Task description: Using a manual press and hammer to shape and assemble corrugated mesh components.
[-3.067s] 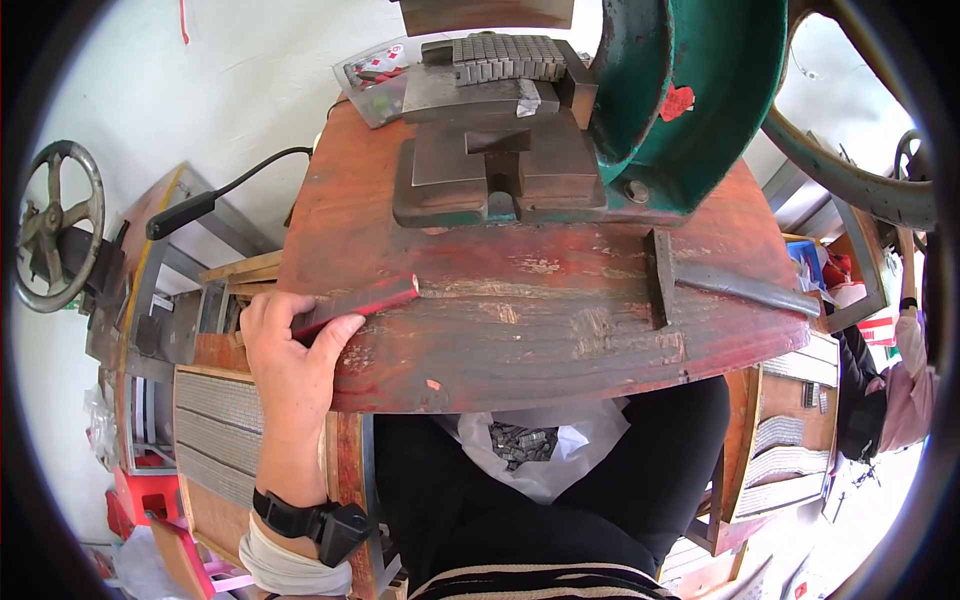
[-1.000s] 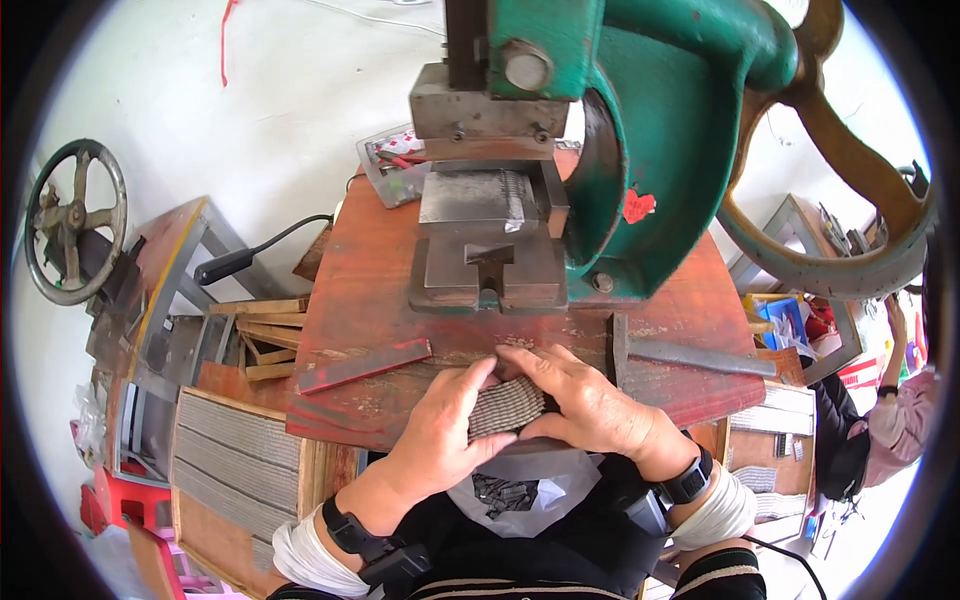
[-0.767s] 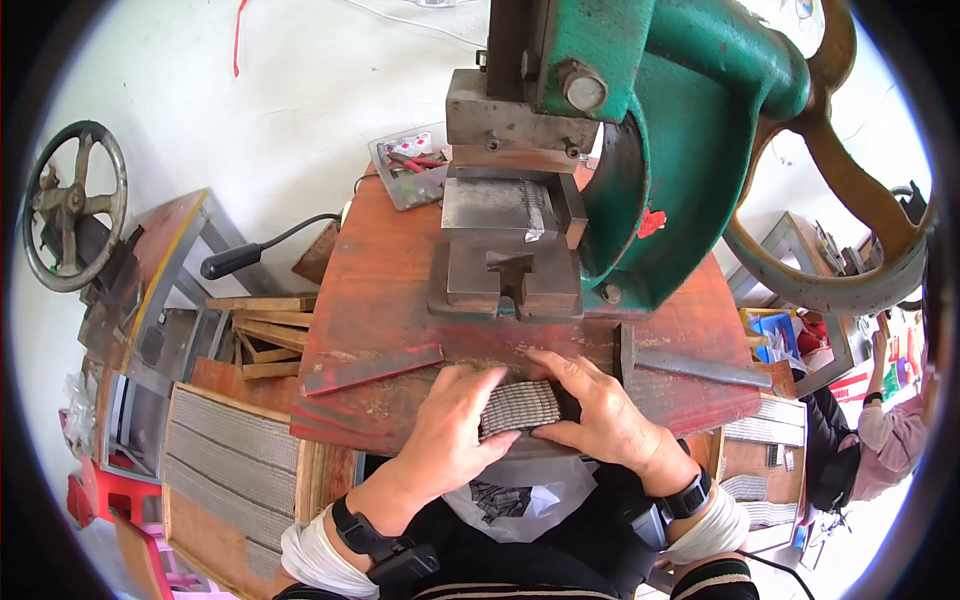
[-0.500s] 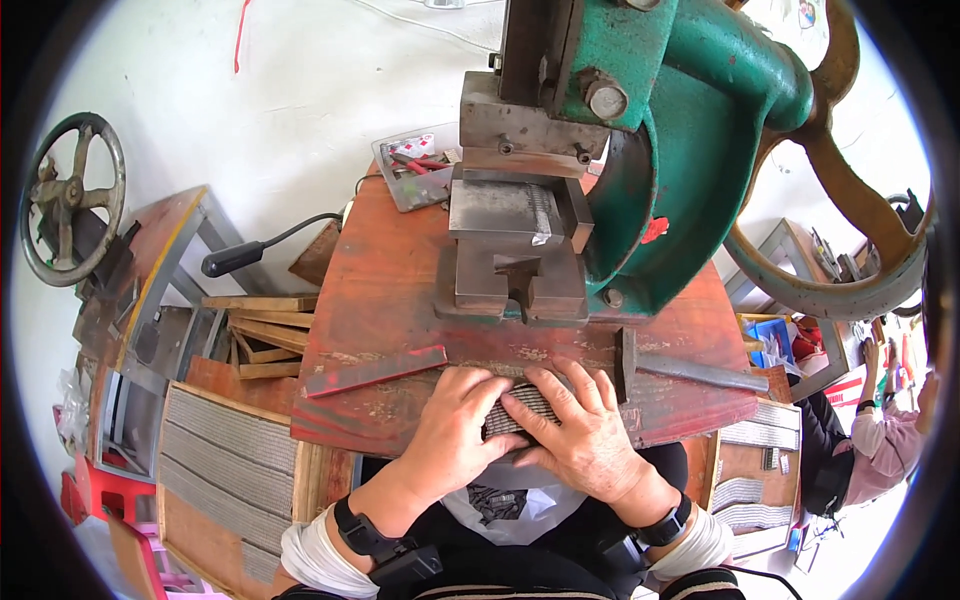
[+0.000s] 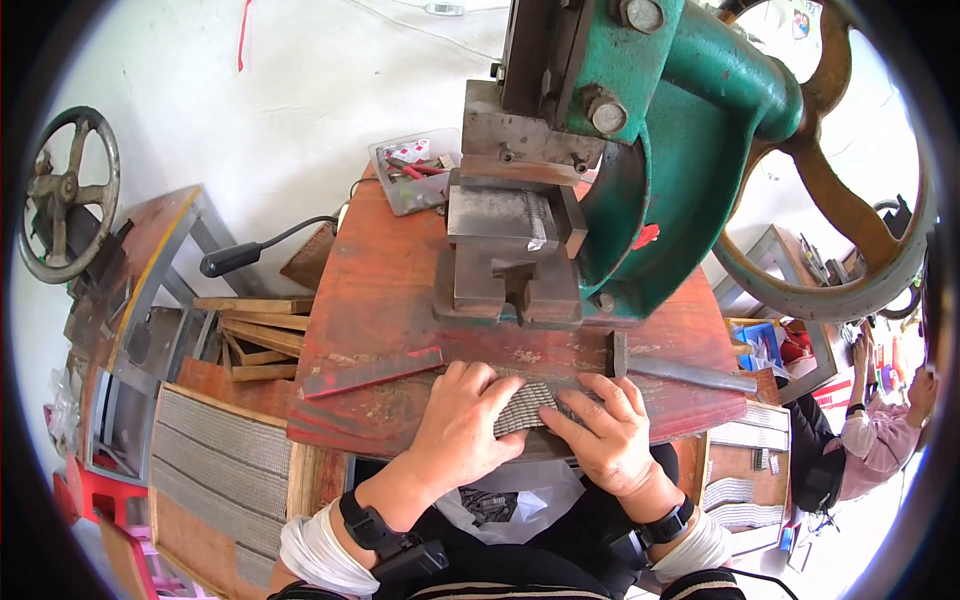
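At the front edge of the red-brown table, a block of small grey ridged metal pieces (image 5: pixel 523 411) lies between my hands. My left hand (image 5: pixel 462 415) has its thumb and fingers closed around the block's left end. My right hand (image 5: pixel 607 428) grips its right end, the thumb and index finger pressing at the edge; part of that end is hidden beneath the fingers. Beyond the right hand is a hammer (image 5: pixel 690 374), its head towards the middle. Left of the left hand lies a flat red bar (image 5: pixel 372 373). Below, a white plastic bag (image 5: pixel 540 505) with dark metal bits sits in my lap.
A green hand press (image 5: pixel 700 170) with a steel die block (image 5: pixel 500 215) and a large wheel (image 5: pixel 800 285) stands behind. A clear box of tools (image 5: pixel 410 195) is beside it. Trays of metal strips (image 5: pixel 215 460) flank the table. Another person (image 5: pixel 885 440) is at far right.
My right hand has shifted right and drawn back from the top of the block, leaving more of its ridged surface showing. The left hand stays on the block. The view has shifted slightly.
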`<state>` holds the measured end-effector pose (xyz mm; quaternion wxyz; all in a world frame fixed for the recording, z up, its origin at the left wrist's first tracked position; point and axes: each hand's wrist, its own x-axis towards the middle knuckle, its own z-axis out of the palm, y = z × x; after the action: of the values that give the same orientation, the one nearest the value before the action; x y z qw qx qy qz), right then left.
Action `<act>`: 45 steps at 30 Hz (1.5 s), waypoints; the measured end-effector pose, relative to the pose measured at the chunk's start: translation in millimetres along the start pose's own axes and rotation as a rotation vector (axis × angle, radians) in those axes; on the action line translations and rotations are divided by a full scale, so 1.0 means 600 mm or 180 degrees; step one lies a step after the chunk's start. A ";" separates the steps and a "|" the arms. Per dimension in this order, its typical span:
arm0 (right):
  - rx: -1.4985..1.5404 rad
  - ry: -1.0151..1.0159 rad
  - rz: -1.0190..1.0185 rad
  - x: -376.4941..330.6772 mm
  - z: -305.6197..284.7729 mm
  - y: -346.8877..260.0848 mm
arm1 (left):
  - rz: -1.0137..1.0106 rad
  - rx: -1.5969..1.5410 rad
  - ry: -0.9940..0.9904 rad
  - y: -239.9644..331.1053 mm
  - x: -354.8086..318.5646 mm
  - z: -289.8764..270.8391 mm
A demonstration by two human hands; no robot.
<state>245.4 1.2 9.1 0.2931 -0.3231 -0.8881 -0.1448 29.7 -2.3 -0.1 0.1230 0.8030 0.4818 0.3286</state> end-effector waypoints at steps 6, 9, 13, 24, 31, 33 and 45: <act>0.0203 -0.0252 -0.0183 0.013 -0.012 0.002 | 0.0048 0.0114 0.0131 0.006 0.002 0.010; 0.0297 -0.0032 0.0431 -0.012 -0.029 0.063 | 0.0168 -0.0041 0.0232 -0.005 -0.002 0.017; 0.0161 -0.0511 0.1640 -0.054 -0.064 0.136 | 0.0113 -0.0093 0.0197 -0.004 -0.005 0.006; 0.0106 -0.0492 -0.0259 0.017 -0.015 -0.001 | 0.0015 -0.0069 0.0291 -0.004 -0.005 0.011; 0.0298 -0.0790 0.0089 0.060 -0.005 0.003 | -0.0052 0.0083 0.0244 0.001 -0.006 0.002; 0.0126 -0.0835 0.0019 0.056 -0.004 0.003 | -0.0139 0.0199 0.0155 0.003 -0.006 0.001; -0.0339 -0.0454 0.0274 0.021 -0.039 0.060 | -0.0096 0.0033 0.0102 -0.009 -0.009 -0.002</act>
<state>271.1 23.7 37.6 0.2175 -0.3855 -0.8831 -0.1557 23.6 -4.2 -4.5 0.1160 0.7909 0.4975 0.3369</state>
